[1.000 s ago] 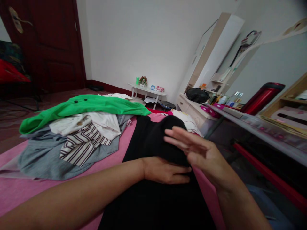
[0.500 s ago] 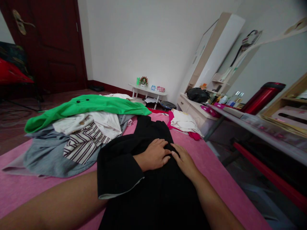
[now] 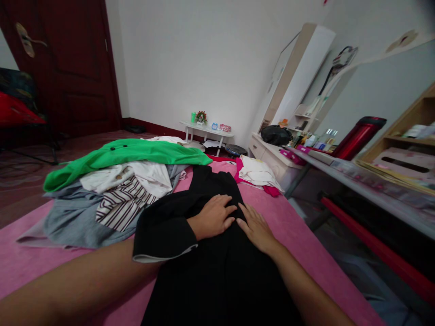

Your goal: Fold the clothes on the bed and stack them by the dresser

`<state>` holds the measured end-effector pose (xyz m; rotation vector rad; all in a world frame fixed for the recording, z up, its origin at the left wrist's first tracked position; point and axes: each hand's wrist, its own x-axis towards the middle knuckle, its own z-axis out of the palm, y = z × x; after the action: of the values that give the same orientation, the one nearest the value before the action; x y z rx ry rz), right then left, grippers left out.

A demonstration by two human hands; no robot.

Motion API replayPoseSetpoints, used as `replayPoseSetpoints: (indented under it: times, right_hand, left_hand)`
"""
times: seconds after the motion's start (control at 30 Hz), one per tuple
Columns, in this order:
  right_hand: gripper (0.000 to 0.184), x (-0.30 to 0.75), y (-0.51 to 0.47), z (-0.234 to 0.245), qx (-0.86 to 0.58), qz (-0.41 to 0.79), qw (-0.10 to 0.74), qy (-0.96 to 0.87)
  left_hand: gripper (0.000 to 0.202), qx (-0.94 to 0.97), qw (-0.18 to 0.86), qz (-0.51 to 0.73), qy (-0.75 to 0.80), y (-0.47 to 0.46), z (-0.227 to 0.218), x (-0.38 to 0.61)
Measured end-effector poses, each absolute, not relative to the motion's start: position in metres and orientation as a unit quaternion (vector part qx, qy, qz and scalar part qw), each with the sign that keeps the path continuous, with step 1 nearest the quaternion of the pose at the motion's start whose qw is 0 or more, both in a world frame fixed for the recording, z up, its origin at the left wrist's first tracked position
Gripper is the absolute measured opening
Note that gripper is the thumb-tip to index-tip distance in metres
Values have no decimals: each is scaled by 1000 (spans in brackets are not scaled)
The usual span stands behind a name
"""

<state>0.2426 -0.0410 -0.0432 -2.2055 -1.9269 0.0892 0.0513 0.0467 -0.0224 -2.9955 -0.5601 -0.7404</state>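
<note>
A black garment [image 3: 224, 271] lies lengthwise on the pink bed cover [image 3: 268, 217]. My left hand [image 3: 212, 217] rests on it palm down, fingers stretched out. A wide part of the garment, with a pale-edged hem, drapes over my left wrist and forearm. My right hand [image 3: 255, 226] lies flat along the garment's right side, its fingers spread and close to the left fingertips without gripping. Left of the garment is a heap of clothes: a green buttoned garment [image 3: 136, 153] on top, white cloth [image 3: 149, 175], striped cloth [image 3: 118, 206] and grey cloth [image 3: 74, 222].
A folded white garment [image 3: 256, 172] sits on pinkish-red cloth at the bed's far right. Along the right side stand a desk with a red flask [image 3: 360, 138] and a white cabinet [image 3: 268, 147]. A small white table [image 3: 207, 128] is by the wall.
The view has shifted slightly. Both hands stay on the black garment, fingertips now a little further apart. The draped part over my left forearm sits slightly differently.
</note>
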Motion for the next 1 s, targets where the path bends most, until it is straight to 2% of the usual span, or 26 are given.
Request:
replayPoseSetpoints:
  times: [0.17,0.3,0.37,0.47,0.53,0.67,0.8,0.9,0.97,1.0]
  right_hand:
    - [64,225,-93,-26,-748,33,85,-657]
    - [57,224,-145,-26,-745,30,164,-646]
    - [58,229,-168,-32,-755,30,214,-620]
    - [66,231,-195,-35,-767,59,270,-579]
    - [66,222,-205,-24,-762,111,286,-570]
    - [56,185,-205,28,-710,285,320,-559]
    - [65,149,-188,56,-625,413,369,-550]
    - [73,131,-176,37,-614,468,333,-542]
    - [69,124,-166,21,-607,508,254,-556]
    - [61,123,-159,17,-600,516,222,-570]
  left_hand:
    - [57,-926,81,-172,-326,63,-11,7]
    - [71,-914,80,-37,-396,90,13,-26]
    - [70,-914,70,-1,-400,104,27,-33]
    - [51,-918,71,-22,-391,123,50,-28]
    - [43,-918,86,-49,-384,133,69,-15]
    - [39,-899,155,-131,-387,146,112,19]
    - [40,-888,206,-199,-360,154,145,43]
    - [39,-884,216,-214,-355,161,153,45]
    - [40,-886,214,-201,-360,167,150,39]
    - [40,-887,213,-191,-361,170,147,34]
